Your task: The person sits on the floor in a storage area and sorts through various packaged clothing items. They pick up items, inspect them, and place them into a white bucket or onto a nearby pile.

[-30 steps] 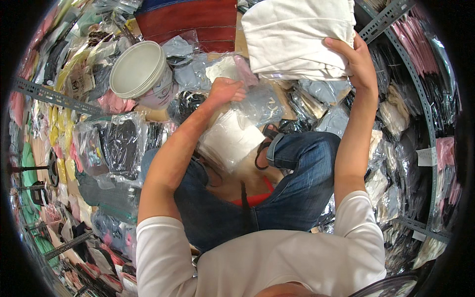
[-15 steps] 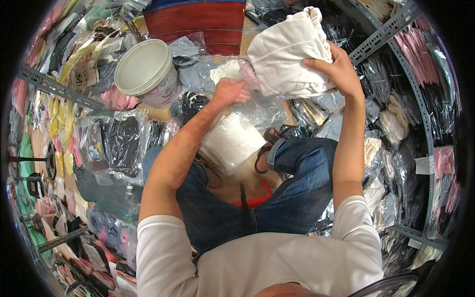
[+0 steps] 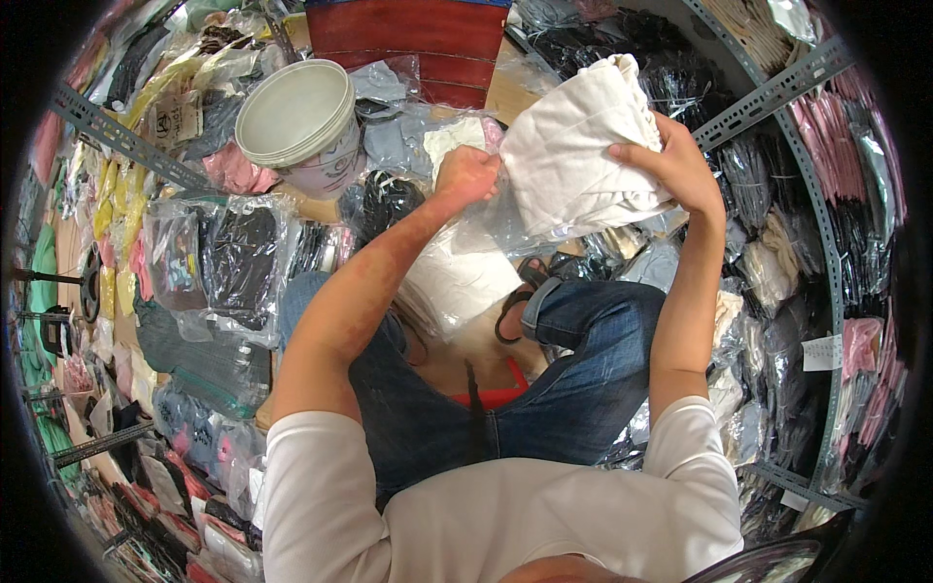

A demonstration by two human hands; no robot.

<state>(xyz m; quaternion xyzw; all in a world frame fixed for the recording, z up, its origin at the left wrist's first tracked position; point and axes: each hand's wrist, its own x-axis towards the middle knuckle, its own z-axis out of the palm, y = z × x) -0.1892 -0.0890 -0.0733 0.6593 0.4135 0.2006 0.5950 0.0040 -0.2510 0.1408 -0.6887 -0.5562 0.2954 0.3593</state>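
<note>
My right hand (image 3: 671,170) grips a folded white cloth garment (image 3: 573,155) at its right side, thumb on top, tilted above my legs. My left hand (image 3: 471,175) is closed on a clear plastic bag (image 3: 510,209), just left of the garment, whose lower edge overlaps the bag. Below them a white wrapped bundle (image 3: 457,291) in clear plastic lies between my knees. Behind my left hand are a paper-white packet (image 3: 447,136) and blue-grey bagged clothing (image 3: 389,136).
Stacked white buckets (image 3: 296,121) stand at upper left, beside a red painted board (image 3: 403,44). Perforated metal shelving (image 3: 758,97) with bagged garments runs along both sides. More bagged clothes (image 3: 243,262) lie left of my knee. A red plastic piece (image 3: 501,394) shows under me.
My right hand has brought the white garment lower and leftward, folded more compactly and tilted toward my left hand. My left hand has shifted slightly right, still closed on the bag.
</note>
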